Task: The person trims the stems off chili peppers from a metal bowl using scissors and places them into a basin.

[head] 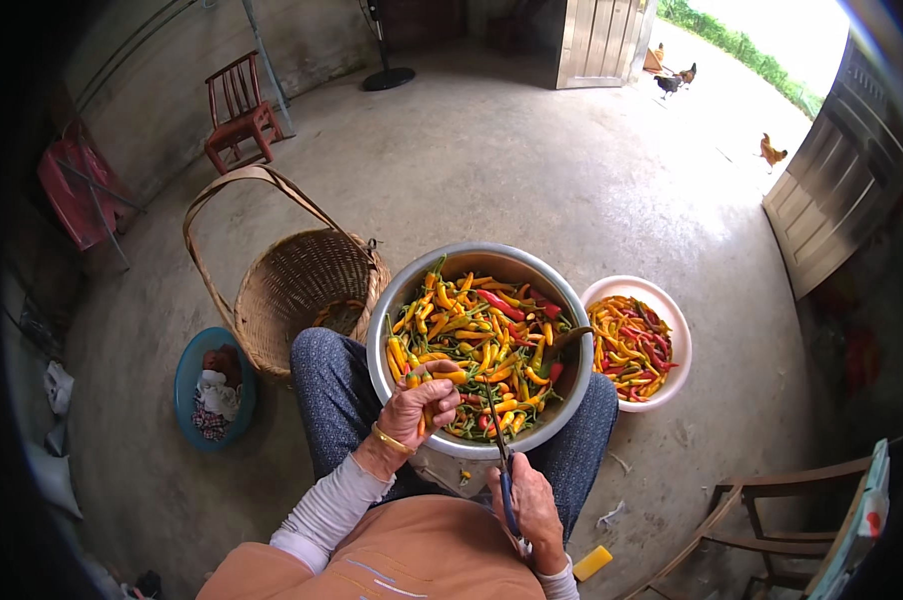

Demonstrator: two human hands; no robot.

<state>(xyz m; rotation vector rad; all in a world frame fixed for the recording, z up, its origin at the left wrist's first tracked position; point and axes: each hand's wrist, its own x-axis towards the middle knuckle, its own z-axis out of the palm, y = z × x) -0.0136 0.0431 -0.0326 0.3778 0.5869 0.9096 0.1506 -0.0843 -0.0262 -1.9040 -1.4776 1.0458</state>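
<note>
A wide metal basin (474, 451) full of yellow, orange and red chili peppers (489, 330), many with green stems, rests on my lap. Over its near left part, my left hand (420, 409) holds a few yellow-orange chili peppers (444, 376) between its fingers. My right hand (530, 502) grips blue-handled scissors (505, 480) at the near rim, the blades pointing up over the basin, just right of my left hand. A pinkish-white plastic basin (684, 345) with more yellow and red peppers stands on the floor to the right.
A woven basket (286, 277) with a tall handle stands left, beside a blue tub (185, 390) holding cloths. A red wooden chair (243, 124) and a fan base (388, 79) are farther off. Chickens (771, 153) are by the open door. A wooden chair frame (789, 480) stands lower right.
</note>
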